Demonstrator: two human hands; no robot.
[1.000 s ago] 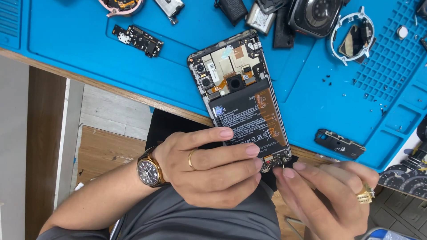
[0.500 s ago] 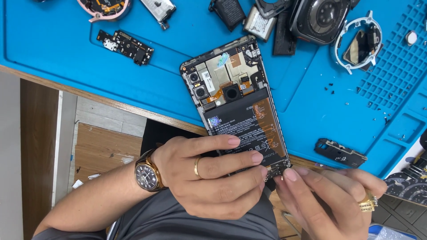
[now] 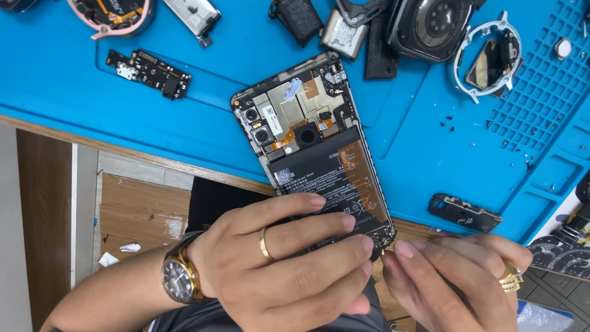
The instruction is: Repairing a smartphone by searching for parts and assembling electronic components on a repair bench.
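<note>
An opened smartphone (image 3: 310,144) with its back cover off lies tilted over the near edge of the blue work mat (image 3: 233,80), showing its black battery, camera modules and circuit board. My left hand (image 3: 283,267), wearing a gold ring and a wristwatch, grips the phone's lower end with fingers laid across the battery. My right hand (image 3: 455,280), also ringed, pinches at the phone's bottom right corner with thumb and fingertips; whatever is between them is too small to see.
A small black circuit board (image 3: 149,72) lies at the mat's left, a black plastic cover piece (image 3: 464,213) at its right. Watch bodies (image 3: 430,24), a watch frame (image 3: 488,55), and small batteries sit along the far edge. Tiny screws dot the mat's gridded right side.
The view has shifted slightly so the phone sits a little more to the left. Both hands stay at the phone's lower end, my right fingertips closing in on its bottom corner.
</note>
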